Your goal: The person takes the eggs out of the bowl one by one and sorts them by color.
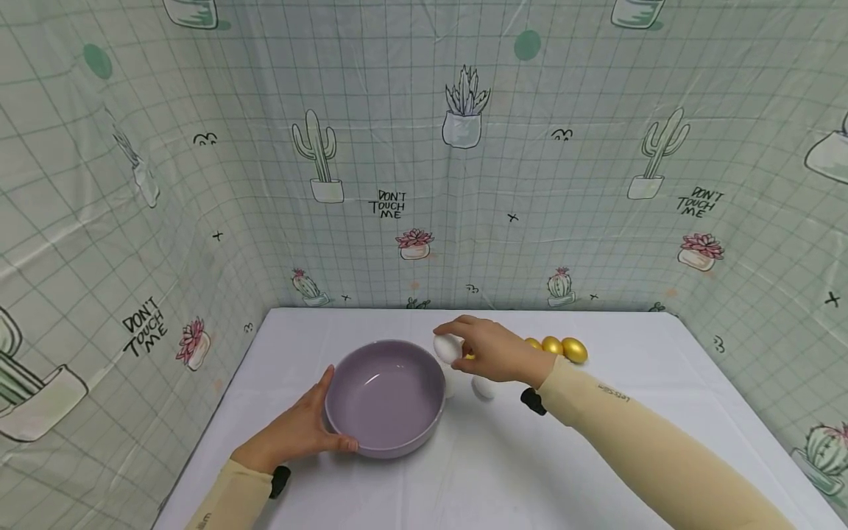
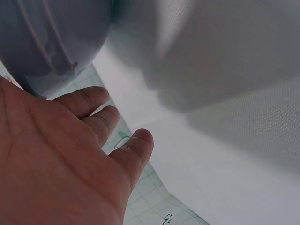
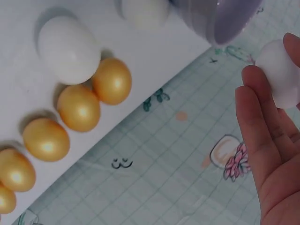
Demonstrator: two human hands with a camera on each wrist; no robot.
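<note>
A lilac bowl (image 1: 384,405) sits on the white table, its visible inside bare. My left hand (image 1: 297,425) holds it at the left, thumb against the front wall and fingers along the outer side. Just off the bowl's right rim, my right hand (image 1: 500,350) pinches a white egg (image 1: 447,349) between thumb and fingers. Below that hand lies another white egg (image 1: 485,388). A further white egg (image 3: 145,11) rests close to the bowl, partly cut off in the right wrist view. Several golden eggs (image 3: 78,108) form a row beside the white ones.
The white tablecloth (image 1: 503,471) spreads across the front. A patterned curtain (image 1: 490,177) with cacti surrounds the table at the back and both sides. The golden eggs' row runs near the table's far edge, partly behind my right hand in the head view.
</note>
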